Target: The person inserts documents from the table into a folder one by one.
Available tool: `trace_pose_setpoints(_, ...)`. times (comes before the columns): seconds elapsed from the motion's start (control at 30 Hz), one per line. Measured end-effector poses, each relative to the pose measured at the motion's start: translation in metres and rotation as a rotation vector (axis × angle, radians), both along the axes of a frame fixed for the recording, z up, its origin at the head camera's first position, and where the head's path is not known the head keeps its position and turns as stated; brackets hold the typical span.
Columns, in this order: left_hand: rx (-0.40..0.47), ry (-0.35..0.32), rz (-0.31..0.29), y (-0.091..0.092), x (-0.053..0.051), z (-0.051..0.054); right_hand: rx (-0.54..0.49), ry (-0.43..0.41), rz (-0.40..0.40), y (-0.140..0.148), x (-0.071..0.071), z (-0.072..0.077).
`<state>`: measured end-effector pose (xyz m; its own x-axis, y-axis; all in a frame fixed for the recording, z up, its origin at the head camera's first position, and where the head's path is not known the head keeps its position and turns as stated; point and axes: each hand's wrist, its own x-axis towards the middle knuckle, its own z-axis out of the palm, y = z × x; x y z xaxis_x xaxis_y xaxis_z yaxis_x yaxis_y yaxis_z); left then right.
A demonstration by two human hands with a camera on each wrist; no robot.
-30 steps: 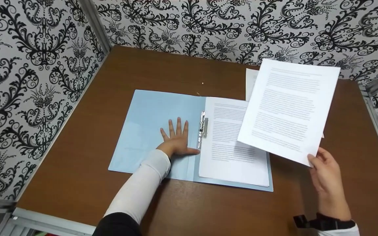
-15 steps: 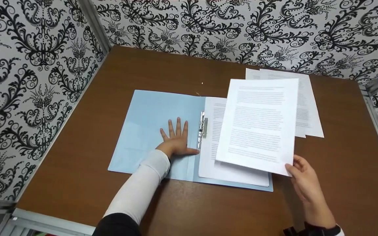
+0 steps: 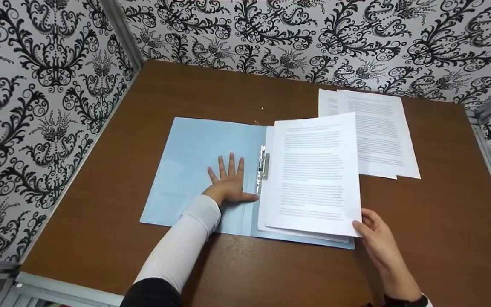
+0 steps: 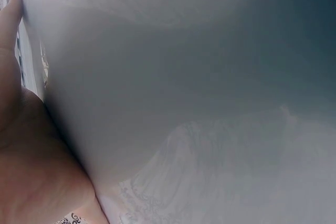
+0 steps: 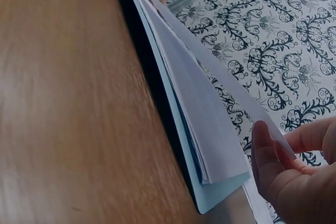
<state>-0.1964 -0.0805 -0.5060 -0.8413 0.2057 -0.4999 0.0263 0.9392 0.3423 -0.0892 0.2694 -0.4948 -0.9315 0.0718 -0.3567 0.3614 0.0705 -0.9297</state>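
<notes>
A light blue folder [image 3: 194, 145] lies opened flat, a metal clip [image 3: 263, 166] along its spine and a stack of printed paper [image 5: 205, 124] on its right side. My left hand [image 3: 229, 187] rests on the left cover, fingers spread, thumb pointing to the clip. By its lower right corner, my right hand [image 3: 377, 238] pinches a printed sheet [image 3: 313, 179] between thumb and fingers. That sheet covers most of the stack; in the right wrist view its near end is lifted above the papers. The left wrist view shows mostly the blurred cover close up.
Two loose printed sheets [image 3: 382, 128] overlap on the brown table [image 3: 211, 85] at the back right. Patterned wall panels [image 3: 237, 38] stand behind and at the left. A metal frame bar [image 3: 70, 290] runs along the front left edge.
The right hand has brought the sheet leftward and down, from over the loose sheets to above the folder's paper stack. The left hand has stayed in place.
</notes>
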Motion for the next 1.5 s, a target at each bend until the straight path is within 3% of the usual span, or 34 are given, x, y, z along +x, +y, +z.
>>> trace_pose_setpoints(0.47,-0.012,-0.002,0.008,0.000,0.002,0.000,-0.020,0.008,-0.003,-0.015,0.004,-0.010)
trace_pose_setpoints(0.9,0.005,0.001,0.005,0.000,0.002,0.001,0.001,-0.002,0.024,-0.018,0.004,-0.010)
trace_pose_setpoints(1.5,-0.001,-0.003,0.014,0.002,0.002,0.002,0.212,0.000,0.088,-0.015,0.005,-0.008)
